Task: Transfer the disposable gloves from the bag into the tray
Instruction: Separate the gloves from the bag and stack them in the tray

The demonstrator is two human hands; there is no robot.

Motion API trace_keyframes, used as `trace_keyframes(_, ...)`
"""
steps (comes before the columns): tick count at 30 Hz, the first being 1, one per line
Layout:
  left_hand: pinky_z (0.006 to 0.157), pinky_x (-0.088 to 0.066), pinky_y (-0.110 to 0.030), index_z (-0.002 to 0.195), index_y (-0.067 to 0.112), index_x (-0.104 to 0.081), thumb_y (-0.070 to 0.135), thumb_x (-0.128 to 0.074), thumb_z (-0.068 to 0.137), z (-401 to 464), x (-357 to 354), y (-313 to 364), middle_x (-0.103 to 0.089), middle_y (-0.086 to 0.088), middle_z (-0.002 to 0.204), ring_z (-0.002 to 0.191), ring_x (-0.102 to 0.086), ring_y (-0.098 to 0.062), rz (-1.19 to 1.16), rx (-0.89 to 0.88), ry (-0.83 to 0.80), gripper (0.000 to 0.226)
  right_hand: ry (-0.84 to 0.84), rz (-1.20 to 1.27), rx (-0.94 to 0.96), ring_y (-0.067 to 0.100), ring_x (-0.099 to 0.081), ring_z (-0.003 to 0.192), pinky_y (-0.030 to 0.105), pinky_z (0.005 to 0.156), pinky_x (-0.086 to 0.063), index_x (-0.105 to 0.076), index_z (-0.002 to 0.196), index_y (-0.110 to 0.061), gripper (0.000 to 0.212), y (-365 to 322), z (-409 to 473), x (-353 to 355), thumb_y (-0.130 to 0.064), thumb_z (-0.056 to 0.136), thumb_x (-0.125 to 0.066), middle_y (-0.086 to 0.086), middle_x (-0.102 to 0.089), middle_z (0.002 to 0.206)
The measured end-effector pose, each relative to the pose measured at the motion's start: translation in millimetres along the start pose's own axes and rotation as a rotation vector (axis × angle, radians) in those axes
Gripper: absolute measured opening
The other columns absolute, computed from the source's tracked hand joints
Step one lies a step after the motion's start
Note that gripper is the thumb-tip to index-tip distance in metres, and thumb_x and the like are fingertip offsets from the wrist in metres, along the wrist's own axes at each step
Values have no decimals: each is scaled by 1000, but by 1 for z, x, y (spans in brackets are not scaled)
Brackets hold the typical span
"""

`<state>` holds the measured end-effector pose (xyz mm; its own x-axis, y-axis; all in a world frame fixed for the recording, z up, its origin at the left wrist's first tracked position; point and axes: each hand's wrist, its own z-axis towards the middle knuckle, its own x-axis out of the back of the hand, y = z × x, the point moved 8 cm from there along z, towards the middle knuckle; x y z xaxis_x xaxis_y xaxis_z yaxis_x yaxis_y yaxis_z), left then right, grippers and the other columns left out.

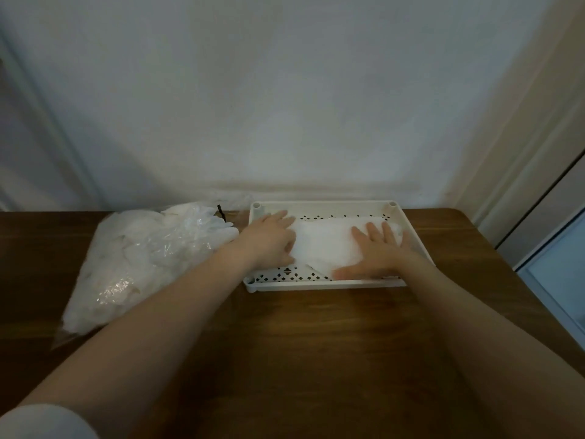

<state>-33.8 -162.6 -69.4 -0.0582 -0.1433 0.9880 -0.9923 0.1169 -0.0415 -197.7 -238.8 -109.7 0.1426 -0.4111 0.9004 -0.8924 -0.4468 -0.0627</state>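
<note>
Gloves: two lots. Going big to small: wooden table (316, 343) carries everything, pale wall (285, 106) right behind its far edge. Clear plastic bag (133, 264) lies on the table's left side, slumped flat, crinkled, mouth pointing toward the tray; it holds a bulk of white gloves, and a few glove fingers (226, 231) poke out of the mouth, just beside the tray's left wall. White perforated tray (316, 284) sits centre-right on the table near the wall, diamond cut-outs in the floor, round post sockets at the corners. Inside it, a flat white stack of gloves (326, 245) covers most of the floor, lying left to right, tilted a bit off the tray's long axis. Both bare forearms reach in from the near edge. Left hand (272, 239) is over the tray's left end, at the stack's left edge, fingers mostly straight and touching it; cannot tell if the thumb is tucked under the edge. Right hand (376, 251) lies palm-down on the stack's right half, fingers spread and straight, thumb out along the near side by the tray's front rim, pressing flat, not gripping. Small black item (220, 212) behind the bag mouth, too small to identify. White sleeve (41, 423) at the bottom-left corner.
</note>
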Motion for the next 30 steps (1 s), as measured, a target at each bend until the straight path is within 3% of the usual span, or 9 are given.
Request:
trace_keyframes(2,110,-28,-37,115,20,-55,36,-44,97,-15,37,-2,-35,-1,149,138,-29,-18,-158,14,238,27,200,121,69,26,11,146,53,113,9,-18,150,-25,95,-22,-9,27,-80,75,-39,4,3,160)
trace_keyframes(5,83,-42,-29,116,15,-55,23,-38,100,-51,82,-24,-60,-1,118,104,-56,-18,-410,74,534,25,515,379,382,21,-37,133,29,106,-25,-55,128,-16,42,-86,-42,72,-42,97,-43,5,-47,141)
trace_keyframes(10,69,-41,-15,109,13,-55,10,-37,98,-96,86,-75,-60,5,101,90,-60,-14,-702,155,721,22,349,334,617,26,-57,112,29,90,-44,-56,128,-8,34,-197,-48,55,-8,100,-37,13,-59,127)
trace_keyframes(13,68,-39,-7,110,14,-55,10,-40,97,-108,70,-93,-60,6,104,90,-61,-14,-748,200,702,21,199,278,567,33,-60,98,30,72,-46,-49,129,-6,35,-232,-21,26,-2,96,-39,13,-62,106)
trace_keyframes(15,67,-40,-6,108,17,-55,11,-43,96,-113,60,-101,-60,7,105,94,-62,-14,-787,215,699,18,190,265,536,31,-61,94,34,75,-51,-48,128,-9,34,-243,-12,20,-5,94,-47,12,-62,102)
trace_keyframes(19,68,-37,-4,113,20,-55,19,-48,96,-114,40,-105,-58,6,117,104,-56,-7,-791,217,606,19,306,300,500,26,-58,77,37,70,-47,-60,81,-10,15,-241,-7,33,-8,92,-51,6,-59,77)
trace_keyframes(26,90,-46,-33,130,17,-48,33,-62,88,-105,15,-104,-53,-1,129,111,-54,-19,-500,281,395,47,176,1337,518,16,-60,88,25,77,-45,-58,74,-6,23,-196,-24,67,-2,91,-43,6,-67,90)
trace_keyframes(29,70,-43,-32,88,18,-52,21,-54,91,-101,3,-110,-59,-5,94,92,-58,-26,-349,340,299,5,12,1728,582,24,-64,86,32,78,-50,-42,66,-12,31,-188,-30,78,-5,95,-33,11,-70,82)
trace_keyframes(30,66,-39,-31,77,18,-43,18,-50,92,-99,0,-111,-57,-6,87,86,-56,-26,-282,351,273,16,-18,1801,586,24,-65,82,32,74,-51,-41,66,-12,30,-186,-32,80,-7,95,-34,10,-69,78)
